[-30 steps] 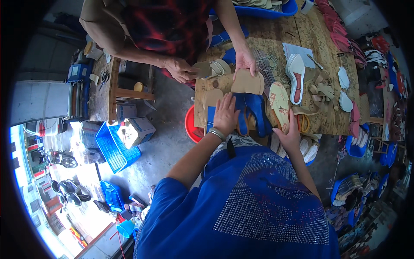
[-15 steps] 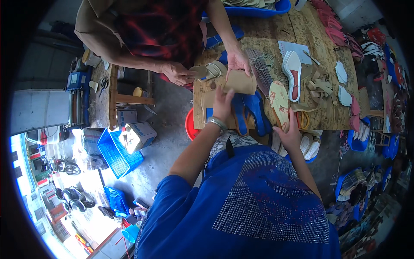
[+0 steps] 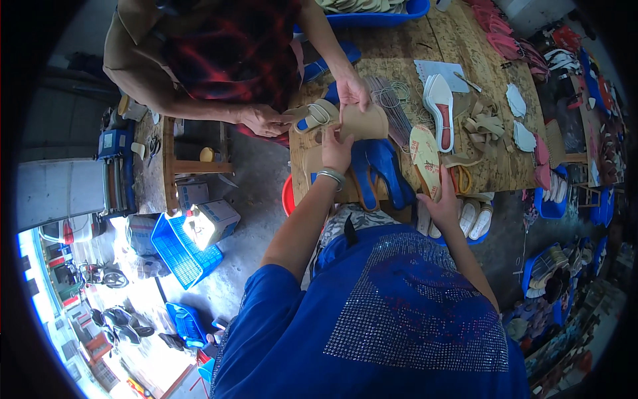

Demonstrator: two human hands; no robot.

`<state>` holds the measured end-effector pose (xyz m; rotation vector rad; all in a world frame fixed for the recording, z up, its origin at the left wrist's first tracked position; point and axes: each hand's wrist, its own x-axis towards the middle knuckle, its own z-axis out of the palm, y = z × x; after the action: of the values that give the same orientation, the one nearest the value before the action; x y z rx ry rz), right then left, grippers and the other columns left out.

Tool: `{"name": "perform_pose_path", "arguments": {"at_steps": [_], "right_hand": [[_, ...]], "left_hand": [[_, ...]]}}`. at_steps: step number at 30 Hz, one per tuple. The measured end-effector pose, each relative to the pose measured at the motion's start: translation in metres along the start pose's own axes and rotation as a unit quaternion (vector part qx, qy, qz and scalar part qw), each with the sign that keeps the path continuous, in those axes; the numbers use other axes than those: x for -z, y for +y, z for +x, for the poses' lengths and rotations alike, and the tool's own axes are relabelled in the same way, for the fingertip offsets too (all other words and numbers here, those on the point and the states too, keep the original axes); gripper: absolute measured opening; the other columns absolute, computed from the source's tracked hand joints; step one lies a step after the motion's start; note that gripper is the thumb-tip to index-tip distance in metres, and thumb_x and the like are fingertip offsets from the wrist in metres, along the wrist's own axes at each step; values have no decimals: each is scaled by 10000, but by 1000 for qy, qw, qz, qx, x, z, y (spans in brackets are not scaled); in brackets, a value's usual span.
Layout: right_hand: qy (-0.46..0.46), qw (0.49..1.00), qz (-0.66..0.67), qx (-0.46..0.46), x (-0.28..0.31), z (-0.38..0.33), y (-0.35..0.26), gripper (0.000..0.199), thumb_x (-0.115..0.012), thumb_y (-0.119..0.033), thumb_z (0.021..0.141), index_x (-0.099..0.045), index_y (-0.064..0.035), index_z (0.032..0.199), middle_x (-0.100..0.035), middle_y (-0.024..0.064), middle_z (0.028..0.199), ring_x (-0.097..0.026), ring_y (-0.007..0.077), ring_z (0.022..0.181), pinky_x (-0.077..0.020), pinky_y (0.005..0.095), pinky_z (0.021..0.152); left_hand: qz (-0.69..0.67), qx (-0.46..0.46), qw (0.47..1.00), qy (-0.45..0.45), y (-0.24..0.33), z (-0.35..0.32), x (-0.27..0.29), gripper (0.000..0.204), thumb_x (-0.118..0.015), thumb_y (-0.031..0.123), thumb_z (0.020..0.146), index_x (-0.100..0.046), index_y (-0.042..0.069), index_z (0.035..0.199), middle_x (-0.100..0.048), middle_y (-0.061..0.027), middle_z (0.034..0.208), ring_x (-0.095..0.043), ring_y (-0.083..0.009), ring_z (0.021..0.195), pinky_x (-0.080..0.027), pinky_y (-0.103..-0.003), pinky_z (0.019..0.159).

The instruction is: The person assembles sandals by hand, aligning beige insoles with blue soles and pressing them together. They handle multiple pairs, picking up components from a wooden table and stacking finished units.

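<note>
My right hand grips the heel end of a pale yellow insole with red printing, its toe pointing away over the table. My left hand is at the lower left corner of a tan, round-ended sheet piece, thumb and fingers apart. Across the table, a co-worker's hand holds that sheet by its far edge. The co-worker's other hand is at a tan strap piece beside a beige strapped shoe part. Blue shoe-shaped pieces lie between my hands.
On the wooden table are stacked white soles, bundled cords, tan strips and a white paper sheet. A blue tub stands at the far edge. Left on the floor is a blue crate; a red bucket is beside the table.
The view has shifted slightly, moving the table leftward. My left hand has moved from the tan sheet's near edge to its lower left corner. My right hand keeps the insole.
</note>
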<state>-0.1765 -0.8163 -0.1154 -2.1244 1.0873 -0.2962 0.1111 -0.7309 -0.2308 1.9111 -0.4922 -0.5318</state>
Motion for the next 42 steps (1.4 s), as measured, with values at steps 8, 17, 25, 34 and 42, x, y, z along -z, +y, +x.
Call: {"name": "perform_pose_path", "arguments": {"at_steps": [8,17,25,34,42], "right_hand": [[26,994,72,-84,-18,-1,37,937,-785,-194,703,-255,-4,1451,-456,214,1366,-469,310,1251,-382,365,1022],[27,987,139,-80,-25,-4,51,937,-786,-151,693,-257,10,1449,-458,216,1364,-483,295,1238,-385,358,1019],[12,983,170,-70,-23,-5,50,936,-777,-118,691,-249,12,1453,-448,209,1375,-473,290,1245,-376,353,1030],[48,986,148,-66,7,-13,33,961,-754,-30,640,-249,-12,1457,-439,177,1379,-446,285,1264,-358,349,1045],[44,991,103,-67,-5,-13,50,961,-776,-96,651,-249,14,1447,-442,217,1367,-445,337,1256,-352,378,1053]], "left_hand": [[77,-38,996,-37,75,-22,-1,857,-777,231,738,-294,37,1418,-355,-226,1383,-414,-369,1261,-377,-409,1041],[315,-193,926,-77,57,-26,6,792,-691,223,807,-259,19,1439,-249,-232,1477,-280,-390,1361,-271,-444,1118],[479,-62,859,-166,31,54,-1,698,-581,185,841,-267,37,1447,-252,-206,1496,-223,-355,1406,-249,-465,1125],[585,-64,799,-125,-43,118,10,731,-549,193,859,-188,139,1493,-180,-175,1536,-221,-375,1407,-283,-501,1098],[343,53,909,-231,5,130,26,986,-734,178,693,-171,182,1503,-418,-226,1366,-528,-371,1161,-465,-423,934]]}}
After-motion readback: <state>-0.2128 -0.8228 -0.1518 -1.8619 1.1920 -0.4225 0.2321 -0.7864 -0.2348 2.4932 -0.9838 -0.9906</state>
